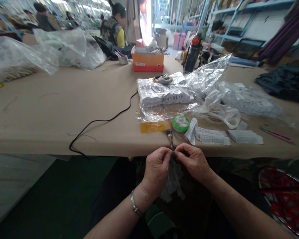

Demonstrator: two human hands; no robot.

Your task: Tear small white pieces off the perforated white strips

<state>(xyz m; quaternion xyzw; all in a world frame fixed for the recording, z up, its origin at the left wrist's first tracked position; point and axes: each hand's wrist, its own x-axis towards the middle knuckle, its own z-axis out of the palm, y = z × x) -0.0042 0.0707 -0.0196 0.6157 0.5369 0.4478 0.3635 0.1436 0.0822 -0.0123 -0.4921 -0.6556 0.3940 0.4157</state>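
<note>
My left hand (157, 167) and my right hand (194, 162) meet at the table's front edge. Each is closed in a pinch, thumb against forefinger, and the fingertips almost touch. What they pinch is too small to make out. Just beyond the fingertips, a thin metal rod with a dark round collar, like a soldering iron (170, 136), points toward me. Below the hands hangs a bunch of whitish translucent strips (173, 182). Close by on the table are a green round tub (180, 123) with white stuff inside, yellow tape (154, 126) and fanned printed labels (211, 136).
A clear plastic bag of white packs (164, 94) lies behind the labels. An orange box (147, 63) and a black bottle (191, 54) stand farther back. A black cord (99, 120) runs over the edge. Pink-handled scissors or tweezers (276, 134) lie right. A person (114, 28) sits beyond.
</note>
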